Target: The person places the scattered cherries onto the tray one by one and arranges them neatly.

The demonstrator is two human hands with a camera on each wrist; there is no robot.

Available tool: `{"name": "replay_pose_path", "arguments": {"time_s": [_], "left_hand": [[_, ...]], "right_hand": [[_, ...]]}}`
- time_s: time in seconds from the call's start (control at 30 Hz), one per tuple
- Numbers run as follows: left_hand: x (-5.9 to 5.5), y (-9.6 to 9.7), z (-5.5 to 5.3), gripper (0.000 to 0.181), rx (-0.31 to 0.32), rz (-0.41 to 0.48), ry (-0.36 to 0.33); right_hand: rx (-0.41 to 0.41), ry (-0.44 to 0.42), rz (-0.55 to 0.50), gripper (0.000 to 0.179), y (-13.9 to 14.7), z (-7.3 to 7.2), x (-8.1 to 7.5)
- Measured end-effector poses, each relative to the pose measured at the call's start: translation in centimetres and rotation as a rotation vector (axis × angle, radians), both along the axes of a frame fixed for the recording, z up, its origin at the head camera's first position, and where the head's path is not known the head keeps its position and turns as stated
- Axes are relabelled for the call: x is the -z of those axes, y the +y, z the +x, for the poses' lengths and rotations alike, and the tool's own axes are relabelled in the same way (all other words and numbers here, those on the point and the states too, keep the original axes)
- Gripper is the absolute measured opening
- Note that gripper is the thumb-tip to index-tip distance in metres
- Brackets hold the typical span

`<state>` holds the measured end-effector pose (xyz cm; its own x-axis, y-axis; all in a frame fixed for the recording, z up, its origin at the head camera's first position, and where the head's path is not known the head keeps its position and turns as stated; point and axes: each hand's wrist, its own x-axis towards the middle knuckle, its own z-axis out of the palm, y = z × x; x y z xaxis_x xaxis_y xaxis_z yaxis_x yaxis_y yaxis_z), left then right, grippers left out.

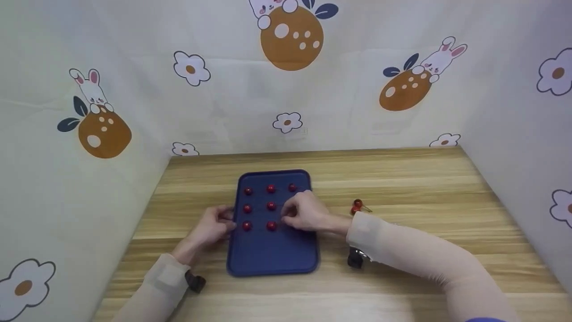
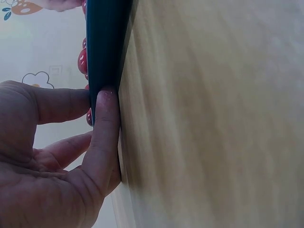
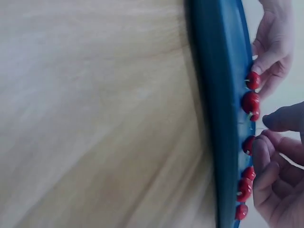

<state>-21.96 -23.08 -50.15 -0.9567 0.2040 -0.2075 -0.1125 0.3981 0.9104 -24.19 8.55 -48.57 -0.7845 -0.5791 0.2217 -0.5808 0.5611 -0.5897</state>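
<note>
A dark blue tray [image 1: 273,250] lies on the table with red cherries [image 1: 271,188] set out in rows on it. At the tray's left edge, my left hand [image 1: 213,227] grips the rim, its thumb [image 2: 66,104] on the upper side and a finger along the outer wall. My right hand [image 1: 306,212] hovers over the tray's right part with bent fingers, beside the middle column. In the right wrist view a gap separates thumb and fingertips, and one cherry [image 3: 248,145] shows right behind the fingertips. The tray surface beneath this hand is hidden in the head view.
To the right of the tray, a few loose cherries with stems [image 1: 357,203] lie close together near my right sleeve [image 1: 402,241]. The wood-grained table [image 1: 402,179] meets patterned cloth walls [image 1: 232,107] at the back and sides. A small black device [image 1: 356,258] hangs under the right wrist.
</note>
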Motion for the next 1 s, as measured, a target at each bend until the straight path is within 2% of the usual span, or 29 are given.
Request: {"name": "replay_pose_path", "arguments": {"time_s": [0.2,0.33,0.5,0.73,0.9,1.0], "left_hand": [[0.0,0.0,-0.1,0.064,-0.015,-0.024,-0.011],[0.0,0.1,-0.2,0.064,-0.009,-0.035,-0.008],[0.0,0.2,-0.1,0.066,-0.015,-0.024,-0.021],[-0.2,0.1,-0.2,0.068,-0.012,-0.035,0.003],[-0.1,0.2,-0.2,0.068,-0.013,-0.046,0.008],[0.0,0.3,-0.2,0.069,-0.018,-0.052,0.004]], "right_hand": [[-0.098,-0.083,-0.180,0.011,1.6,0.1,-2.1],[-0.085,-0.113,-0.240,0.015,3.1,0.4,-3.8],[-0.046,-0.119,-0.302,0.016,5.3,0.8,-5.0],[0.004,-0.140,-0.373,0.016,8.7,1.3,-5.6],[0.076,-0.233,-0.382,0.018,11.4,1.6,-5.1],[0.115,-0.216,-0.361,0.018,12.8,1.6,-4.7]]}}
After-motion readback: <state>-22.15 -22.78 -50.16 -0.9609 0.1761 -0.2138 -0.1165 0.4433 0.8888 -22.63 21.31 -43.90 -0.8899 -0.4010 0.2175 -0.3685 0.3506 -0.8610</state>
